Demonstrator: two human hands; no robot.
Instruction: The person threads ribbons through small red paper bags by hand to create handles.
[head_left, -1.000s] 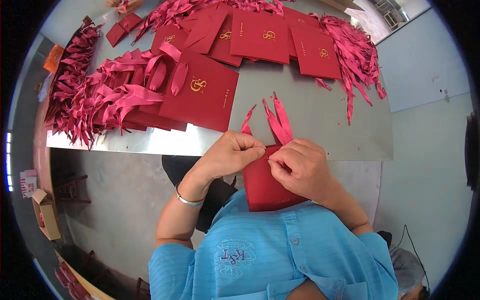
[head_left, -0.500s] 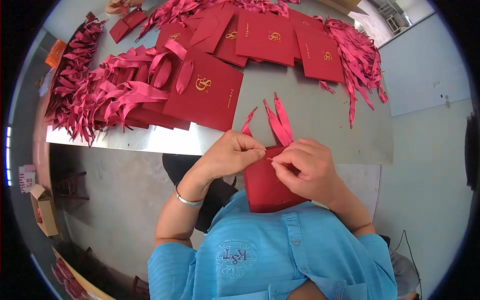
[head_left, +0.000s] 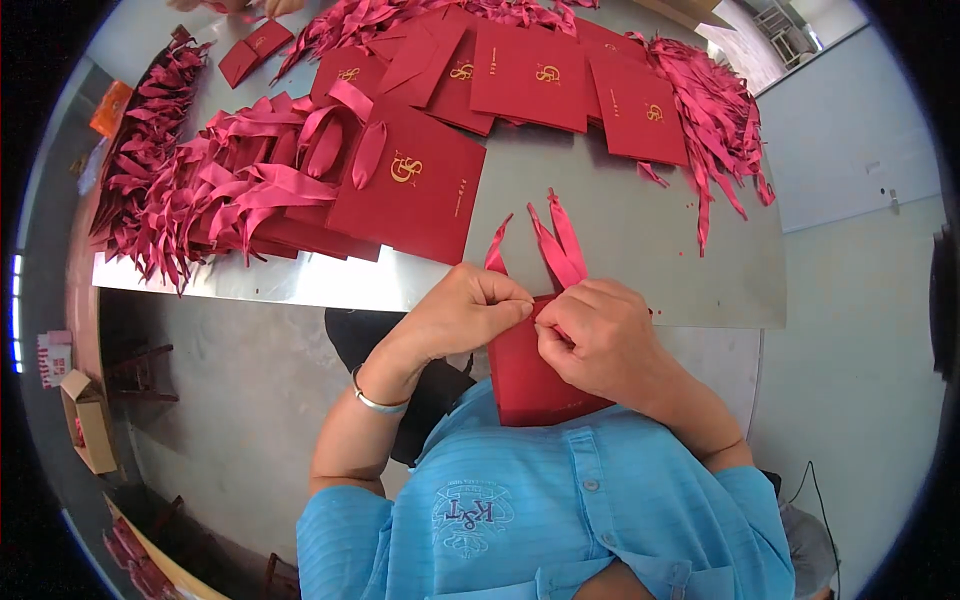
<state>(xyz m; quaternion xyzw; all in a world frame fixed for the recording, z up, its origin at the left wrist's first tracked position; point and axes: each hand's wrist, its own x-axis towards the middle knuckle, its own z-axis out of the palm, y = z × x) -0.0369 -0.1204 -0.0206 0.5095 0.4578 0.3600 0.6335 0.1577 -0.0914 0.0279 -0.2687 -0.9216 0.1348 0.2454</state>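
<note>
A red paper bag is held upright against my blue shirt, at the near edge of the table. My left hand is closed in a pinch at the bag's top edge, a metal bangle on its wrist. Close beside it, my right hand has its thumb and fingers pressed together over the same edge. Whatever lies between the right fingertips is hidden. Beyond the hands, pink ribbon ends stick out over the tabletop, with another ribbon end by the left knuckles.
Finished-looking red bags with ribbon handles are heaped at left on the metal table. Several flat red bags lie across the back, and loose pink ribbons at right. Another person's hands show at the far left, near a small bag.
My right hand has turned inward and its fingers have closed nearer the left fingertips. The bag stays about where it was. The other person's hands have moved slightly left and up.
</note>
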